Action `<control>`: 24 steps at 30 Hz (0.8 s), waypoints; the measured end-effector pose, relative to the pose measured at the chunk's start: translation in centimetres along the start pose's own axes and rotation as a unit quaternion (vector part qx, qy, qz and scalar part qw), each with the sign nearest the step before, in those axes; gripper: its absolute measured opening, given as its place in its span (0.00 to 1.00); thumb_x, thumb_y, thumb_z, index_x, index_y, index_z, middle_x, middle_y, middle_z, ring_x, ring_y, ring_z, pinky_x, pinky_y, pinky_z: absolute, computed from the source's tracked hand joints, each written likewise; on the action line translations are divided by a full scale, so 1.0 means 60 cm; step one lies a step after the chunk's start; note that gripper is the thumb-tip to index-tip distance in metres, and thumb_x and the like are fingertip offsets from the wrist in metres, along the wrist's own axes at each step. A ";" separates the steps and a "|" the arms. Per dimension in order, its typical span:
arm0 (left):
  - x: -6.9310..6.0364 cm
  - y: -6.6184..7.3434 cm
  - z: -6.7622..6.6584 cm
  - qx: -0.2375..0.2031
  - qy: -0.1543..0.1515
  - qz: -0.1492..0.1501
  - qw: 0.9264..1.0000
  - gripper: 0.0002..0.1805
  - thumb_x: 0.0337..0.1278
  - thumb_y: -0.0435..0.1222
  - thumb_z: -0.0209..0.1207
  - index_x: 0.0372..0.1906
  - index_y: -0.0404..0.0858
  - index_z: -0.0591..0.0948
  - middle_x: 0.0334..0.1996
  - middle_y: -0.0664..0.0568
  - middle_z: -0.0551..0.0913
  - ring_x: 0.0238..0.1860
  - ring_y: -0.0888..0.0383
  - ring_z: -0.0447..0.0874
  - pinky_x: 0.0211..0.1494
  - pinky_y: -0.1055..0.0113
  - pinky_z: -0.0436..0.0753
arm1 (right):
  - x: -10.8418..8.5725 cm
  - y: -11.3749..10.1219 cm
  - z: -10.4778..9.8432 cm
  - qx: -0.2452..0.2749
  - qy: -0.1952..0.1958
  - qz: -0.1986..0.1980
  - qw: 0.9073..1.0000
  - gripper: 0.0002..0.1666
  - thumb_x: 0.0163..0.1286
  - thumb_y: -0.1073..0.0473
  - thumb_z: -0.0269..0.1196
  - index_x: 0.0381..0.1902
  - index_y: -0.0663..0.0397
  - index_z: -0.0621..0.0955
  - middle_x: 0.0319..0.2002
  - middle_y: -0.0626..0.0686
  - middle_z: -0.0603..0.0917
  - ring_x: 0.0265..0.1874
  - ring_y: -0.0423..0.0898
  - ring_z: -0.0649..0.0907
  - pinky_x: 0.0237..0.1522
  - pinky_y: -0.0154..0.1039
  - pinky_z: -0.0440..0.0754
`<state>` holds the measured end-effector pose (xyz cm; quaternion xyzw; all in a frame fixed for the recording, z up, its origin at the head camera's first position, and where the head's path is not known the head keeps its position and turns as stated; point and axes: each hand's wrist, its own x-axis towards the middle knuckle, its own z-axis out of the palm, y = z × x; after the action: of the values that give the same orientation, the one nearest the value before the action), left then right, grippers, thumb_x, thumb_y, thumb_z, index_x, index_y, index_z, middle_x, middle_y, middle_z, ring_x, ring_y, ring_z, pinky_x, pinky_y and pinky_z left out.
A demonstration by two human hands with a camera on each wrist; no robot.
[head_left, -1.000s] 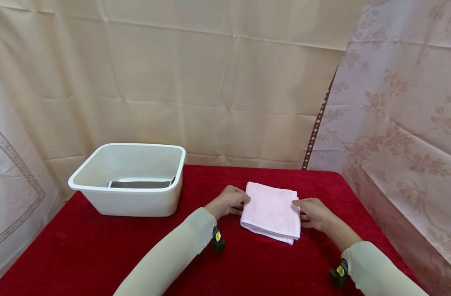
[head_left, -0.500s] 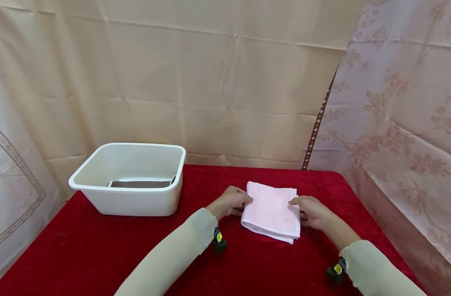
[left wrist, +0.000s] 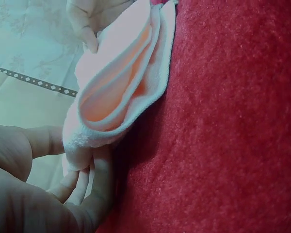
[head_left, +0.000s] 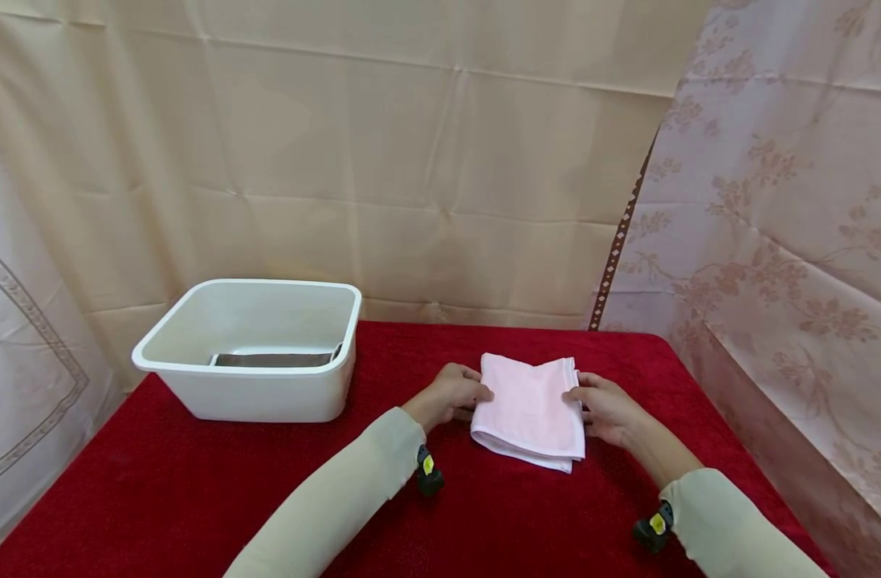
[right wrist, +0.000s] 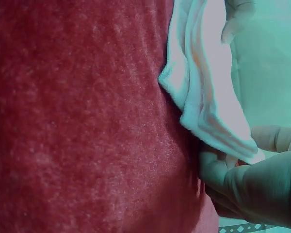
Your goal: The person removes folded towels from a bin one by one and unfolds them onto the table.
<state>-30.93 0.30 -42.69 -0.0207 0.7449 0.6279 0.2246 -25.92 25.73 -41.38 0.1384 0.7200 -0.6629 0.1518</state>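
A folded pink cloth point(head_left: 530, 405) with white edges lies on the red-covered table, its layers showing at the near side. At its left edge the left hand point(head_left: 450, 395) grips it, thumb on top and fingers beneath; the left wrist view shows this hold on the folded cloth point(left wrist: 99, 121). The right hand point(head_left: 609, 409) pinches the right edge, thumb on top. In the right wrist view, the layered corner of the cloth point(right wrist: 223, 121) sits between the thumb and fingers of the right hand point(right wrist: 257, 179).
A white plastic tub point(head_left: 267, 397) stands at the back left of the red table point(head_left: 194, 498), with a grey-brown item point(head_left: 274, 360) inside. Beige curtain point(head_left: 411, 160) hangs behind, and patterned cloth point(head_left: 794, 225) hangs at the right.
The right hand has shifted slightly left and changed its hold on the cloth's right edge. The cloth's far right corner has risen, leaving a dip in the far edge. The left hand has barely moved.
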 end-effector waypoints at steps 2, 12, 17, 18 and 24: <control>0.000 -0.001 0.000 -0.006 -0.001 0.006 1.000 0.24 0.55 0.27 0.68 0.58 0.30 0.77 0.40 0.43 0.83 0.35 0.53 0.86 0.41 0.56 0.89 | 0.001 0.001 0.000 0.002 0.004 -0.002 1.000 0.39 0.76 0.64 0.54 0.79 0.60 0.51 0.59 0.63 0.72 0.47 0.53 0.80 0.43 0.48 0.83; -0.003 0.009 0.003 -0.041 -0.011 0.013 0.999 0.22 0.56 0.27 0.66 0.57 0.30 0.76 0.39 0.42 0.83 0.34 0.53 0.86 0.39 0.57 0.89 | 0.005 -0.001 0.001 -0.002 0.016 -0.028 0.999 0.34 0.76 0.65 0.56 0.74 0.67 0.59 0.49 0.56 0.80 0.39 0.45 0.84 0.41 0.45 0.84; -0.008 0.015 0.005 -0.039 -0.006 0.013 0.999 0.21 0.58 0.28 0.66 0.56 0.31 0.77 0.41 0.42 0.82 0.36 0.52 0.86 0.40 0.57 0.89 | 0.007 -0.002 0.002 -0.003 0.022 -0.034 0.999 0.32 0.76 0.65 0.56 0.74 0.67 0.60 0.49 0.56 0.80 0.39 0.45 0.84 0.40 0.45 0.84; -0.009 0.016 0.005 -0.038 -0.005 0.012 0.999 0.21 0.58 0.28 0.66 0.56 0.31 0.77 0.41 0.42 0.82 0.36 0.52 0.86 0.40 0.57 0.89 | 0.008 -0.002 0.003 -0.005 0.023 -0.037 0.999 0.33 0.76 0.65 0.56 0.74 0.67 0.59 0.49 0.57 0.80 0.39 0.45 0.84 0.40 0.45 0.84; -0.008 0.016 0.005 -0.054 -0.009 0.020 0.998 0.21 0.57 0.27 0.66 0.56 0.31 0.76 0.41 0.42 0.81 0.35 0.52 0.85 0.41 0.55 0.89 | 0.012 -0.001 0.002 -0.022 0.039 -0.054 0.998 0.32 0.76 0.64 0.57 0.73 0.69 0.62 0.55 0.61 0.76 0.42 0.47 0.81 0.41 0.44 0.85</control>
<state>-30.70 0.64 -41.64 -0.0122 0.7083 0.6714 0.2176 -26.58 25.59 -41.62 0.1221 0.7462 -0.6482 0.0903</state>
